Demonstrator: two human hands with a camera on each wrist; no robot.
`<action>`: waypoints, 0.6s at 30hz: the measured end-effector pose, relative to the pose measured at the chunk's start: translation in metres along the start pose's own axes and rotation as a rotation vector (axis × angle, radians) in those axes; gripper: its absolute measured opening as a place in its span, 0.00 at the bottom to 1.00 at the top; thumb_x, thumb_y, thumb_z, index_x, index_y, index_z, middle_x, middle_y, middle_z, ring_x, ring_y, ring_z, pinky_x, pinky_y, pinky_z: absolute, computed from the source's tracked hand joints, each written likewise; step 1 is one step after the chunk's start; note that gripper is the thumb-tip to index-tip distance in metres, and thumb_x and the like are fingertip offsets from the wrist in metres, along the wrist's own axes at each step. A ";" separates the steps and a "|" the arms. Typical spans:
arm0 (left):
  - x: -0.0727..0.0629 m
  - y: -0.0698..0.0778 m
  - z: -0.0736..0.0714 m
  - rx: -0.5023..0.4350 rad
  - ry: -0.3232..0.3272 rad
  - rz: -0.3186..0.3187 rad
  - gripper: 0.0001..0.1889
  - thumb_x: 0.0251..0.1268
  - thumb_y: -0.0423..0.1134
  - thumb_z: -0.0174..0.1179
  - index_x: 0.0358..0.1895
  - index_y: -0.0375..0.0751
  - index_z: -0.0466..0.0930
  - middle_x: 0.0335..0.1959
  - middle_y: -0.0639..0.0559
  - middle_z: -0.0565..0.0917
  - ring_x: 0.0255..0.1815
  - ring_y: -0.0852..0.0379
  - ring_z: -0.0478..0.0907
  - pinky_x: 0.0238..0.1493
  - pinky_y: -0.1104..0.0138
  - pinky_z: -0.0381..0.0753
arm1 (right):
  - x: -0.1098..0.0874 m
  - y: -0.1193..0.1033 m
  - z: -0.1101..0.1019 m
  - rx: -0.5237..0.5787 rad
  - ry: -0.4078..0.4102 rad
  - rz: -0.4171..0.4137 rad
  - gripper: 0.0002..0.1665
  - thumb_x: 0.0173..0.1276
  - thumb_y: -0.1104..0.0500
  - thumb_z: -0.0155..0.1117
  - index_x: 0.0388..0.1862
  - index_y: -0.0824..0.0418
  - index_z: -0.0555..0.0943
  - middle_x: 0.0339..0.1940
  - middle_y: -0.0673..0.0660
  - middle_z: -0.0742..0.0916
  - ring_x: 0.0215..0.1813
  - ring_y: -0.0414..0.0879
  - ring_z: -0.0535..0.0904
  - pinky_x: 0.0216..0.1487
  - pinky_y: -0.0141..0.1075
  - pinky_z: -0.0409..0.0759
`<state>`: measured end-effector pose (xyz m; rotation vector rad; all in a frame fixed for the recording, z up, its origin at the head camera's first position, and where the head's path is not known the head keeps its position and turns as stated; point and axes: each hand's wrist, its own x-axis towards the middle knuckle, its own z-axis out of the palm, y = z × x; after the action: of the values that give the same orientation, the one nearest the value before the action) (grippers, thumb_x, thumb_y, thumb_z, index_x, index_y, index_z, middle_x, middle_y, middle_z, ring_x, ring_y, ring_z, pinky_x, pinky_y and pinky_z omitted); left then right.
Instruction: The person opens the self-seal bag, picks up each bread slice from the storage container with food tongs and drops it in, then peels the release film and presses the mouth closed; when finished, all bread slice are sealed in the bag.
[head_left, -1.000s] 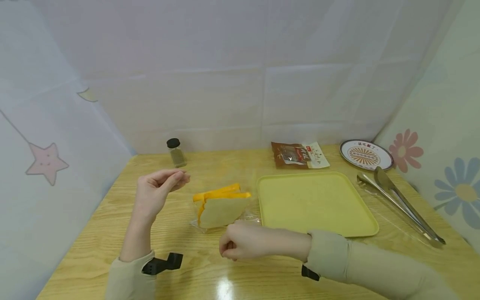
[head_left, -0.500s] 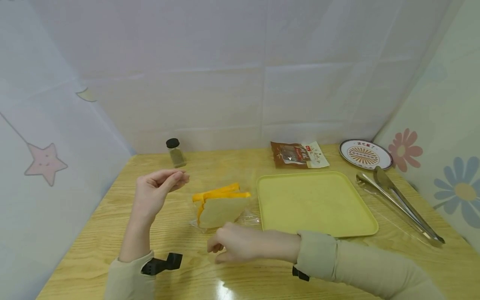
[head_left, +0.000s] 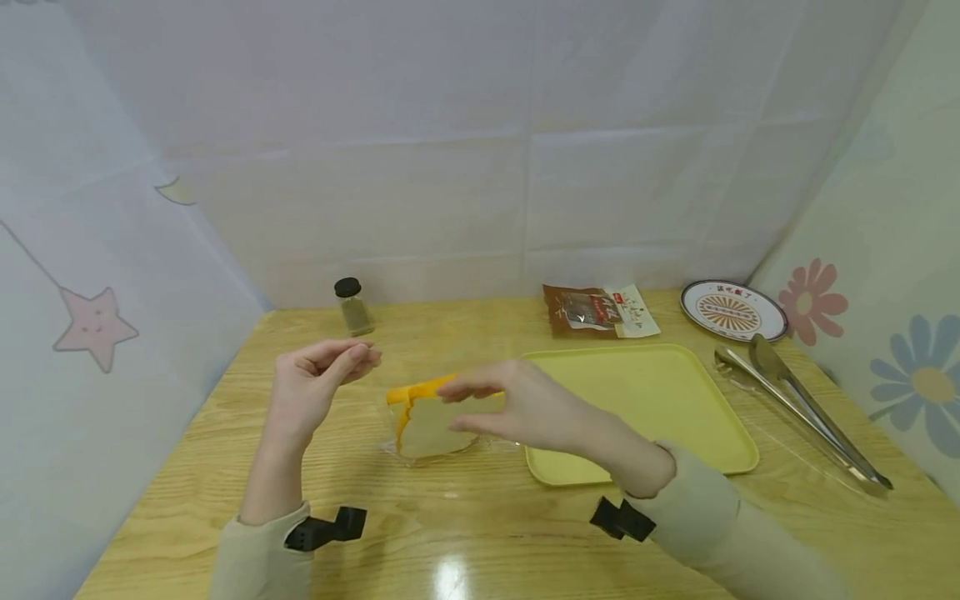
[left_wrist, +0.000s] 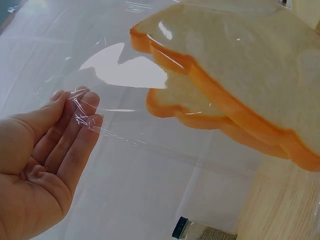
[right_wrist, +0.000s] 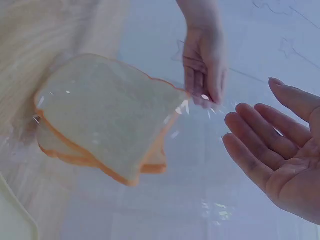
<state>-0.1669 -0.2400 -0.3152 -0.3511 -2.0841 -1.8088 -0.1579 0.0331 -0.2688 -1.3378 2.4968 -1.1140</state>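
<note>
Slices of bread [head_left: 435,427] with orange crusts stand leaning together inside a clear plastic bag [left_wrist: 120,70]. My left hand [head_left: 309,385] pinches the bag's edge between thumb and fingertips, left of the bread; the left wrist view shows the crumpled film at its fingertips. Just in front of the bread, my right hand [head_left: 525,408] covers part of it in the head view. In the right wrist view its fingers are spread with thumb apart and hold nothing; whether they touch the film cannot be told.
A yellow tray [head_left: 660,400] lies right of the bread, partly behind the right arm. Metal tongs [head_left: 802,417] and a patterned plate [head_left: 733,310] are farther right. A brown-and-white food packet [head_left: 600,312] and a black-capped jar [head_left: 354,308] stand near the back cloth.
My right hand has risen from the table in front of the bread, moved farther back and right, and its curled fingers have straightened. My left hand stays where it was.
</note>
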 end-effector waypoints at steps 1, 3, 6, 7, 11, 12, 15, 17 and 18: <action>0.000 0.000 0.000 0.000 0.001 0.000 0.10 0.65 0.32 0.57 0.42 0.28 0.83 0.31 0.59 0.88 0.35 0.62 0.86 0.41 0.70 0.85 | -0.002 0.001 -0.006 0.018 0.048 -0.003 0.20 0.63 0.56 0.67 0.54 0.60 0.81 0.50 0.52 0.86 0.51 0.43 0.82 0.56 0.34 0.80; 0.000 0.000 0.000 0.006 0.002 -0.001 0.10 0.65 0.32 0.58 0.42 0.28 0.83 0.31 0.59 0.88 0.35 0.63 0.86 0.41 0.70 0.85 | -0.006 0.003 -0.017 0.055 0.143 -0.006 0.20 0.62 0.57 0.67 0.53 0.59 0.81 0.50 0.52 0.87 0.52 0.43 0.82 0.56 0.35 0.80; -0.001 0.000 0.000 0.016 0.005 -0.002 0.10 0.65 0.33 0.58 0.42 0.28 0.83 0.31 0.60 0.88 0.35 0.63 0.86 0.41 0.70 0.85 | -0.012 0.009 -0.031 0.120 0.284 -0.029 0.19 0.60 0.60 0.68 0.52 0.60 0.82 0.48 0.53 0.87 0.51 0.42 0.82 0.54 0.35 0.81; -0.001 0.000 0.000 0.020 0.007 -0.002 0.10 0.65 0.33 0.58 0.42 0.28 0.83 0.31 0.60 0.88 0.35 0.63 0.86 0.41 0.70 0.85 | -0.014 0.012 -0.035 0.143 0.335 -0.032 0.19 0.60 0.61 0.69 0.51 0.61 0.82 0.47 0.54 0.87 0.50 0.43 0.83 0.52 0.34 0.82; -0.001 0.000 0.001 0.015 0.009 -0.003 0.11 0.65 0.33 0.58 0.42 0.28 0.83 0.31 0.60 0.88 0.35 0.63 0.86 0.42 0.70 0.85 | -0.020 0.034 -0.046 0.207 0.505 -0.027 0.22 0.58 0.67 0.68 0.53 0.65 0.79 0.48 0.60 0.86 0.48 0.41 0.83 0.50 0.34 0.83; -0.001 -0.001 0.001 0.007 0.008 -0.003 0.11 0.65 0.33 0.58 0.42 0.27 0.83 0.31 0.59 0.88 0.35 0.63 0.86 0.42 0.69 0.85 | -0.022 0.040 -0.047 0.215 0.531 -0.008 0.24 0.58 0.68 0.68 0.55 0.65 0.78 0.49 0.61 0.85 0.49 0.40 0.83 0.51 0.35 0.83; 0.000 -0.001 0.003 -0.015 0.003 0.005 0.12 0.65 0.32 0.57 0.43 0.22 0.81 0.31 0.59 0.88 0.35 0.62 0.86 0.42 0.69 0.85 | -0.024 0.061 -0.043 0.253 0.522 0.068 0.28 0.59 0.66 0.68 0.60 0.63 0.75 0.55 0.61 0.83 0.55 0.41 0.80 0.58 0.40 0.79; 0.000 -0.001 0.003 -0.023 0.000 0.010 0.13 0.65 0.31 0.57 0.43 0.20 0.80 0.31 0.58 0.88 0.35 0.61 0.86 0.42 0.68 0.85 | -0.023 0.071 -0.038 0.301 0.474 0.109 0.29 0.60 0.64 0.68 0.61 0.61 0.74 0.58 0.61 0.81 0.59 0.46 0.78 0.62 0.44 0.76; 0.000 -0.001 0.003 -0.027 0.001 0.012 0.13 0.65 0.30 0.57 0.44 0.19 0.79 0.31 0.58 0.88 0.35 0.61 0.86 0.42 0.68 0.85 | -0.022 0.076 -0.035 0.320 0.452 0.122 0.29 0.60 0.63 0.68 0.62 0.61 0.74 0.59 0.61 0.80 0.60 0.49 0.77 0.64 0.45 0.75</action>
<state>-0.1676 -0.2376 -0.3163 -0.3689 -2.0542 -1.8315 -0.2100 0.0957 -0.2973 -0.9140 2.4776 -1.8609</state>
